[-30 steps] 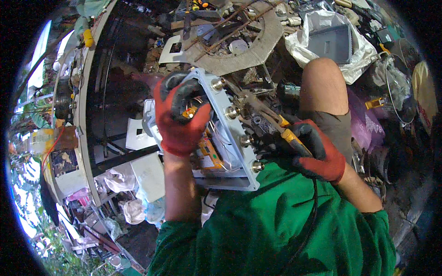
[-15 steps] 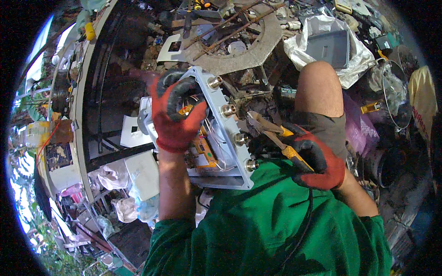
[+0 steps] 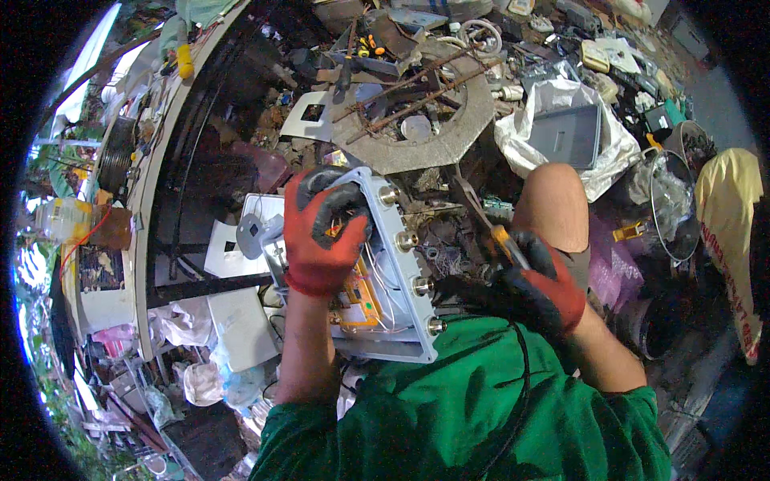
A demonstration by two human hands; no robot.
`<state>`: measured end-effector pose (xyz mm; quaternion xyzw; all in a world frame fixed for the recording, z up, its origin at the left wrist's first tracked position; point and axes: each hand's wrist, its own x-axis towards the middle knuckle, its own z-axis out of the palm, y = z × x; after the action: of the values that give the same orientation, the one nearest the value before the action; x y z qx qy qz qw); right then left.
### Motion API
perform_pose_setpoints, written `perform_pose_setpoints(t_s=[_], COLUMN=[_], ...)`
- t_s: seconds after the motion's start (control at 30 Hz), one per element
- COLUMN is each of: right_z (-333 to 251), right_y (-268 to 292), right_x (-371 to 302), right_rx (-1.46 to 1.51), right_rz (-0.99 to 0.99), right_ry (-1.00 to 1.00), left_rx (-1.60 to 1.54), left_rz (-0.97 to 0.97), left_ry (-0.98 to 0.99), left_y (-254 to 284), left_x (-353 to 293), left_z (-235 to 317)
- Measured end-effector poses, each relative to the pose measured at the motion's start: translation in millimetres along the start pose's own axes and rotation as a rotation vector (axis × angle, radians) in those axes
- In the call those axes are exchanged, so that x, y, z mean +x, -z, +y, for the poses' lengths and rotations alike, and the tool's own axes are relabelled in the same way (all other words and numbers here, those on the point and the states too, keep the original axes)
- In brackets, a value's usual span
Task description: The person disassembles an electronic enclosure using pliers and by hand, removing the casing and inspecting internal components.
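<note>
My left hand (image 3: 325, 232), in a red and black glove, is closed round the upper part of a grey open-fronted box (image 3: 401, 276). Several brass-coloured threaded connectors (image 3: 407, 240) stick out along the box's right side. Inside it are an orange circuit board (image 3: 358, 301) and thin pale wires (image 3: 385, 280). In my right hand (image 3: 549, 280), gloved the same way, is a pair of pliers (image 3: 501, 236) with yellow and black handles. Their jaws point up and to the left, apart from the box. The box is tilted in front of my green shirt.
Beyond the box lies an octagonal ring-shaped slab (image 3: 473, 144) with rusty rods across it. A white sack (image 3: 513, 132) with a grey panel (image 3: 565, 136) stands beside my bare knee (image 3: 553, 204). White plates (image 3: 241, 321) and scrap lie at the left, near a dark metal frame (image 3: 216, 284).
The pliers have swung away from the box's connectors, and their jaws now point more upward. My left hand keeps its hold on the box. The whole view has shifted, showing more of the far scrap.
</note>
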<state>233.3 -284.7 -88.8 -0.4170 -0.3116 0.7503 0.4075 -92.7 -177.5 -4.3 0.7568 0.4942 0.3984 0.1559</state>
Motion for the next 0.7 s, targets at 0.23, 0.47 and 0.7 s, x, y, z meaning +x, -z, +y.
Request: perform_pose_setpoints(t_s=[0.23, 0.47, 0.7], right_z=[-76, -61, -13], right_y=[-13, 10, 40], right_x=[130, 229, 257], right_rx=[-1.447, -1.988, -2.021], right_rz=[0.203, 0.357, 0.424], right_ry=[0.12, 0.111, 0.156], left_rx=[0.039, 0.381, 0.338], left_rz=[-0.041, -0.047, -0.006], left_ry=[0.053, -0.036, -0.04], left_y=[-2, -3, 10], left_x=[-4, -6, -9], left_z=[-8, -2, -12])
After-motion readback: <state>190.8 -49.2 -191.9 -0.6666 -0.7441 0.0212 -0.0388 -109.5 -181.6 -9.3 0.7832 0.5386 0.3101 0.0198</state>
